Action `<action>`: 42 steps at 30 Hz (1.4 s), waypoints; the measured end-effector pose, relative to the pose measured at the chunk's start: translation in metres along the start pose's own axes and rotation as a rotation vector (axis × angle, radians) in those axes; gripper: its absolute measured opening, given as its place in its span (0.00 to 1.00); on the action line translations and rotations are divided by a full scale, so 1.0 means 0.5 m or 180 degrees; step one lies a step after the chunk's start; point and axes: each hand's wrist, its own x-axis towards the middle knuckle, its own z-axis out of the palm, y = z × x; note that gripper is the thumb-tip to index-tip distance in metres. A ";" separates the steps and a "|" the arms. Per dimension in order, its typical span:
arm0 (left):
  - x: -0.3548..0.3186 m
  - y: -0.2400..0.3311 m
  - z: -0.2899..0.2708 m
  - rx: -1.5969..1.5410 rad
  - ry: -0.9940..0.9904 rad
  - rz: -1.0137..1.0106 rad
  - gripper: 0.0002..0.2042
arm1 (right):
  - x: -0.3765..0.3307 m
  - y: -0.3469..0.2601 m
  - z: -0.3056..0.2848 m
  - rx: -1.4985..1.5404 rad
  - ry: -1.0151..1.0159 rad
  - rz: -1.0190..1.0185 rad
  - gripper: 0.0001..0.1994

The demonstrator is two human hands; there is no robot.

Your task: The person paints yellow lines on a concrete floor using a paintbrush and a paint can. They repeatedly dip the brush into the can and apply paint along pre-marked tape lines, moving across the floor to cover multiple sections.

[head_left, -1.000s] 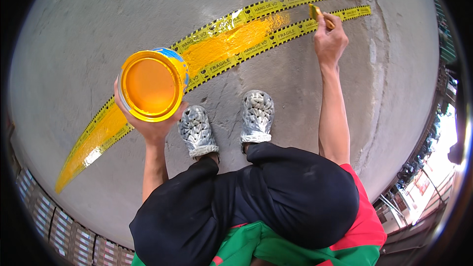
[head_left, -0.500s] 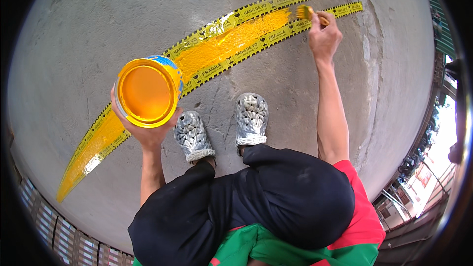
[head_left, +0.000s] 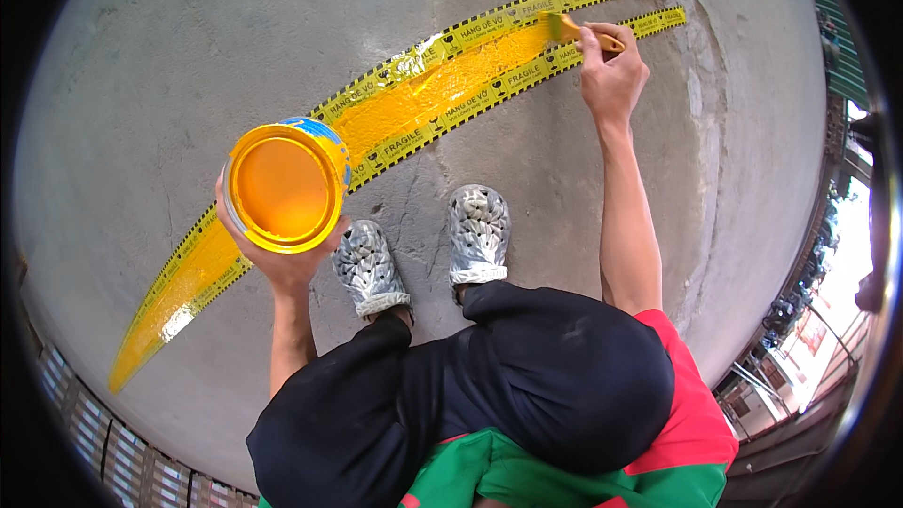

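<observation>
My left hand (head_left: 290,268) is wrapped around an open can of yellow-orange paint (head_left: 286,188), held above the floor with its mouth facing up. In my right hand (head_left: 613,80) I grip a paintbrush (head_left: 594,35) by its wooden handle. Its yellow-coated bristles touch the far end of a wet yellow paint stripe (head_left: 442,87) on the concrete. Two bands of yellow printed tape with black edges border the stripe, an upper tape (head_left: 489,23) and a lower tape (head_left: 470,105). The can hides part of the stripe.
Grey concrete floor (head_left: 564,198) with cracks surrounds the stripe. Close below it are my feet in grey-white clogs (head_left: 480,230). A slatted grille (head_left: 118,456) borders the lower left. Cluttered objects (head_left: 785,315) and a bright opening lie at the right edge.
The brush has moved left, from bare concrete just past the paint's end onto the end of the stripe, its head now pointing left. The can remains in my left hand, almost unmoved.
</observation>
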 end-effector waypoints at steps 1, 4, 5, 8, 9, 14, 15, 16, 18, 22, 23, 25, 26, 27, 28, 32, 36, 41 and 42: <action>-0.001 -0.001 0.003 0.0092 0.0066 -0.0036 0.63 | -0.011 -0.008 0.004 0.0408 -0.0274 0.0177 0.08; -0.005 -0.003 0.015 -0.0035 0.0136 -0.0122 0.63 | -0.043 -0.016 0.045 0.1645 -0.1026 0.0362 0.08; -0.005 -0.004 0.017 -0.0091 0.0142 -0.0126 0.63 | -0.040 -0.008 0.052 0.1215 -0.0734 0.0512 0.08; -0.005 -0.001 0.012 -0.0159 0.0156 -0.0062 0.63 | 0.005 0.032 0.038 0.0163 -0.0319 0.0592 0.08; -0.004 0.000 0.009 -0.0224 0.0128 0.0001 0.62 | 0.023 0.044 0.020 -0.0052 -0.0263 0.0320 0.08; 0.001 0.005 0.009 0.0006 0.0086 -0.0065 0.62 | 0.025 0.019 -0.023 -0.0025 -0.0055 0.0085 0.07; 0.001 0.006 0.013 -0.0156 0.0066 -0.0057 0.62 | 0.000 0.003 -0.016 0.0429 -0.0312 0.0247 0.07; 0.001 0.006 0.015 -0.0035 0.0111 -0.0109 0.62 | -0.022 -0.009 0.000 0.0989 -0.0554 0.0227 0.07; 0.002 0.007 0.019 -0.0112 0.0078 -0.0067 0.61 | -0.057 -0.016 0.031 0.1406 -0.1209 0.0625 0.08; 0.003 0.009 0.017 -0.0115 0.0134 -0.0027 0.58 | -0.008 0.052 0.026 0.0713 -0.1119 0.0625 0.09; 0.003 0.010 0.014 -0.0156 0.0143 -0.0043 0.58 | 0.024 0.076 0.010 0.0343 -0.0784 0.0578 0.09; 0.003 0.010 0.011 -0.0050 0.0123 0.0007 0.58 | 0.072 0.100 -0.031 -0.0215 -0.0133 0.0315 0.08; 0.003 0.010 0.010 0.0093 0.0092 0.0066 0.58 | 0.084 0.099 -0.047 -0.0520 0.0130 0.0407 0.07; 0.003 0.010 0.011 0.0232 0.0075 0.0126 0.59 | 0.080 0.093 -0.055 -0.0183 0.0139 0.0208 0.07; 0.001 0.009 0.014 0.0144 0.0121 0.0060 0.59 | 0.065 0.080 -0.062 0.0079 0.0105 0.0264 0.06; -0.003 0.006 0.021 -0.0016 0.0160 -0.0046 0.59 | -0.064 0.031 -0.022 0.1221 -0.1269 0.0360 0.07; 0.000 0.008 0.012 -0.0020 0.0036 0.0076 0.58 | -0.031 0.067 -0.013 0.0301 -0.0846 0.0674 0.06; 0.005 0.013 0.011 -0.0151 -0.0006 -0.0026 0.62 | 0.017 0.066 -0.062 -0.0219 -0.0006 0.0253 0.06; 0.002 0.014 0.016 -0.0321 0.0012 -0.0080 0.62 | -0.005 0.051 -0.058 -0.0055 -0.0040 0.0229 0.06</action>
